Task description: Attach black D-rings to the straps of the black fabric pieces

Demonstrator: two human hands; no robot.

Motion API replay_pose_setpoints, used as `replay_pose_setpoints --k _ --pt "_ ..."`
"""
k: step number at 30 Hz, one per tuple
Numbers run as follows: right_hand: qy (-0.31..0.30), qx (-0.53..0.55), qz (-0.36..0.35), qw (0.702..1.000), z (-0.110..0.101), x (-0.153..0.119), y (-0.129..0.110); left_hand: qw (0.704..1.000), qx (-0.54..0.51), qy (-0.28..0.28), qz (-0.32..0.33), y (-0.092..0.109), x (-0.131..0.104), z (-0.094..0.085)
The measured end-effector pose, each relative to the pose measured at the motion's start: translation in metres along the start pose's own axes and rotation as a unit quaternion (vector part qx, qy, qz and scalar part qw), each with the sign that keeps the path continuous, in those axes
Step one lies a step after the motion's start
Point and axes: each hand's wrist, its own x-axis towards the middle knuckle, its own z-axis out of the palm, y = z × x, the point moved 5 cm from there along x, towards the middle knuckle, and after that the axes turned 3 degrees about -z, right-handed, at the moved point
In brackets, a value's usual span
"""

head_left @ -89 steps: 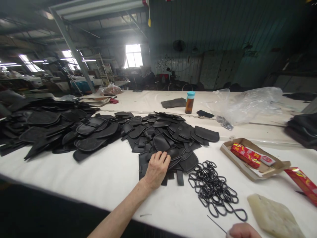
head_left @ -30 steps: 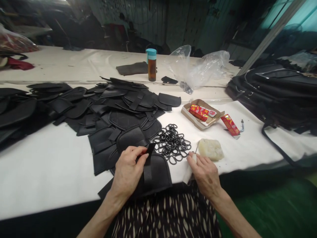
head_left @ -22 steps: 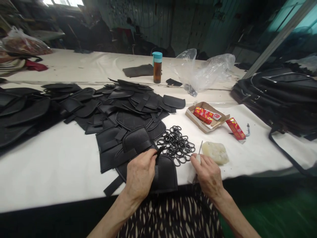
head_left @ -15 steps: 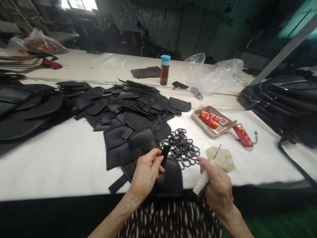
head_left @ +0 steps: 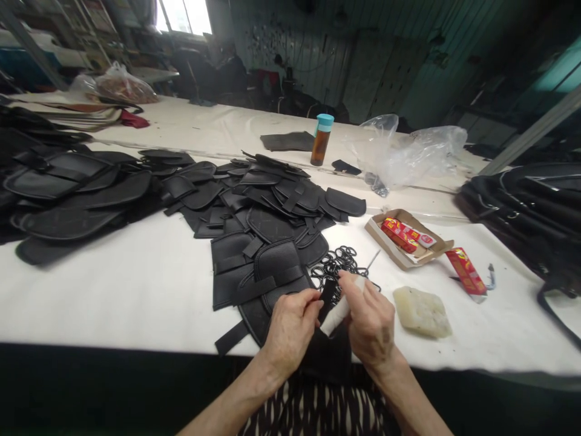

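Observation:
Between the thumb and fingers of my left hand [head_left: 293,327] is the end of a short black strap [head_left: 327,295], part of a black leather-like flap piece [head_left: 327,357] at the table's front edge. My right hand [head_left: 370,318] is closed round an awl [head_left: 336,316] with a white-wrapped handle; its thin metal shaft points up and right. Both hands are close together, the awl's handle end beside the strap. Just beyond them lies a heap of black metal rings [head_left: 334,261], partly covered by my right hand. A yellowish wax-like block [head_left: 422,310] sits to the right.
Many black flap pieces [head_left: 276,224] are piled left of centre, with another pile [head_left: 77,200] further left. An open cardboard box [head_left: 408,239] holds red packets; a red box [head_left: 466,272] lies beside it. A bottle [head_left: 322,140], plastic bags [head_left: 417,151] and a black bag [head_left: 521,212] stand behind.
My right hand has moved left with the awl, away from the yellowish block and up to the strap. My left hand still pinches the strap. The view has shifted left.

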Motion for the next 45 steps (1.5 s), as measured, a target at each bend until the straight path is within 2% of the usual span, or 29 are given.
replay_pose_setpoints --k 4,11,19,25,36,38,43,45 --pt "-0.007 -0.015 -0.010 1.000 0.001 0.003 0.002 1.000 -0.004 -0.003 -0.005 -0.004 0.001 0.001" --pt "-0.038 -0.025 -0.077 0.996 0.004 0.011 -0.017 1.000 0.003 0.011 0.016 -0.001 0.002 -0.001" --pt "-0.057 -0.034 -0.127 0.990 0.003 0.012 -0.015 0.999 0.035 -0.004 0.000 -0.003 0.005 0.002" --pt "-0.061 -0.023 -0.113 0.991 0.004 0.005 -0.013 1.000 0.007 -0.005 0.003 -0.003 0.001 0.003" --pt "-0.038 0.094 0.019 0.995 0.004 -0.006 0.009 0.999 -0.029 0.023 0.016 -0.009 -0.004 0.004" --pt "-0.041 0.099 0.005 0.994 0.004 -0.004 0.007 0.999 -0.029 0.020 0.015 -0.008 -0.005 0.004" --pt "-0.066 0.070 -0.087 0.992 0.004 0.003 -0.013 0.999 -0.036 0.019 0.016 -0.006 -0.006 0.003" --pt "-0.069 0.081 -0.086 0.991 0.003 0.005 -0.017 0.998 -0.051 0.024 0.015 -0.008 -0.006 0.003"
